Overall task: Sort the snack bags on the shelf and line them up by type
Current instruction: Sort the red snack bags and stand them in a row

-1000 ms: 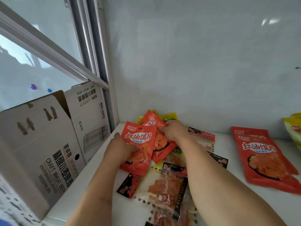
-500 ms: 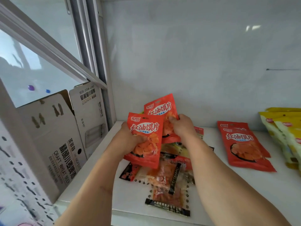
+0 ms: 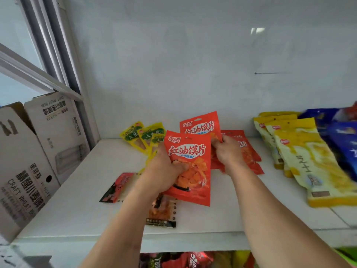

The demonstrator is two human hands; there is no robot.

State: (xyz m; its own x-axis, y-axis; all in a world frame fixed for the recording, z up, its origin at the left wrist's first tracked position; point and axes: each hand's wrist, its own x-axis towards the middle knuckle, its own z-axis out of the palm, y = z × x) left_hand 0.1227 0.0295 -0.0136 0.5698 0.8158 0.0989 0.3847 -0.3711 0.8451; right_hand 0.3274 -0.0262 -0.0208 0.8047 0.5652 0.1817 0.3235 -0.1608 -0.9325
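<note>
Left grip: hand closed on the front red snack bag, thumb across the bag's face, fingers behind; bag held upright, raised above the shelf.
Right grip: hand closed on the right edge of a second red snack bag, same print, standing just behind and above the first, partly overlapped by it.

Red stack: more bags of the same type, flat on the shelf, directly behind and under the right hand, near the back wall.

Small yellow packets: several, green labels, fanned against the back wall, left of the held bags; rightmost one partly hidden by the front bag.

Clear black-trimmed packets: one lying left of the left forearm, another under the wrist, its lower edge close to the shelf's front lip.

Large yellow bags: overlapped row on the right, running from back wall toward the front edge.

Blue bags: far right, cut by the frame; blurred.

Open shelf surface: broad bare strip on the left between the packets and the cardboard box; narrower bare strip between the red stack and the yellow row; bare band along the front edge.

Lower shelf: mixed packets visible below the lip, detail unclear.
</note>
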